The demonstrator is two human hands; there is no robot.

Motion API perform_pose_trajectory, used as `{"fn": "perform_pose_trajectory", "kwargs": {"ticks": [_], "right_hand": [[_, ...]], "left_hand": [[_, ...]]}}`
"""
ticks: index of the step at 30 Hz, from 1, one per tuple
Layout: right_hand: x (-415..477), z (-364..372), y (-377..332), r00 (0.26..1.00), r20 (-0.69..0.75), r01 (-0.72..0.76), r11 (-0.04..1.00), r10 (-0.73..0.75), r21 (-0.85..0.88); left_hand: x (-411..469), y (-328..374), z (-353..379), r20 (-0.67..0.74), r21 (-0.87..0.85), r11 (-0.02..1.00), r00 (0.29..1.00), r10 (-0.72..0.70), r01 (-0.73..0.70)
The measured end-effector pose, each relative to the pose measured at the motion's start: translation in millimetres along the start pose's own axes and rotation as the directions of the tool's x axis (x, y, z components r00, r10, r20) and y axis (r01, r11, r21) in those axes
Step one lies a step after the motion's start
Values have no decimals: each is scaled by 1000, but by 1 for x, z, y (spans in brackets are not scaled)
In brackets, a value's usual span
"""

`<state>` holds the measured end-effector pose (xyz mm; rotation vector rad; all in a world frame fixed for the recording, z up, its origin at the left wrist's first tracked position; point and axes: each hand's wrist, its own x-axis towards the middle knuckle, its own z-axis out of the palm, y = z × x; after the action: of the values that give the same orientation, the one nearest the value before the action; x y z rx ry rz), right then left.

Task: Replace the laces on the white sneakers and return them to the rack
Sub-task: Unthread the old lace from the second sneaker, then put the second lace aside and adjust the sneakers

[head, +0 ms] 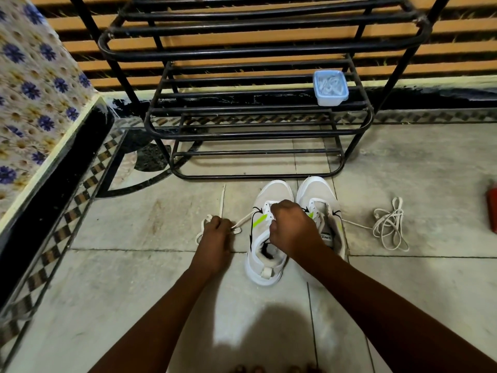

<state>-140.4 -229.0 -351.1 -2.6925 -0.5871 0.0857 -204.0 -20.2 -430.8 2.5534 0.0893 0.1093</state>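
Observation:
Two white sneakers stand side by side on the tiled floor, toes toward the rack. My right hand (291, 227) grips the eyelet area of the left sneaker (267, 251). My left hand (215, 232) holds a white lace (243, 220) that runs from that sneaker out to the left, its loose end (222, 197) lying on the floor. The right sneaker (320, 195) is partly hidden behind my right wrist. Another white lace (388, 227) lies bunched on the floor to its right, with one strand reaching the right sneaker. The black metal shoe rack (258, 133) stands just beyond the shoes.
A pale blue lidded plastic box (330, 88) sits on a rack shelf at the right. A floral-covered ledge (35, 103) runs along the left. A red object (492, 208) shows at the right edge. A slatted wall stands behind the rack.

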Motion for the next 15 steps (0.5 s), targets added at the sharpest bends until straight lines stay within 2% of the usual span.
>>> {"fn": "perform_pose_trajectory", "kwargs": {"ticks": [2,5,9,12,15], "right_hand": [[3,4,2,998,-56,45,993,-39,109],[6,3,3,990,-131,84,947,-45,309],[8,-8,4,996,-69,2,816,47,578],[9,-20,1,995,-51,-14,605,91,796],[7,-37,4,994,16,-55,373,109,926]], "left_hand": [[3,8,-7,-11,-102,994,999,-40,39],[11,28,-28,27,-361,926,994,-107,109],[21,88,-63,-11,-626,780,1000,-25,13],[32,132,-81,-16,-756,655,1000,-11,-4],[48,164,-87,-18,-845,535,999,-36,4]]}}
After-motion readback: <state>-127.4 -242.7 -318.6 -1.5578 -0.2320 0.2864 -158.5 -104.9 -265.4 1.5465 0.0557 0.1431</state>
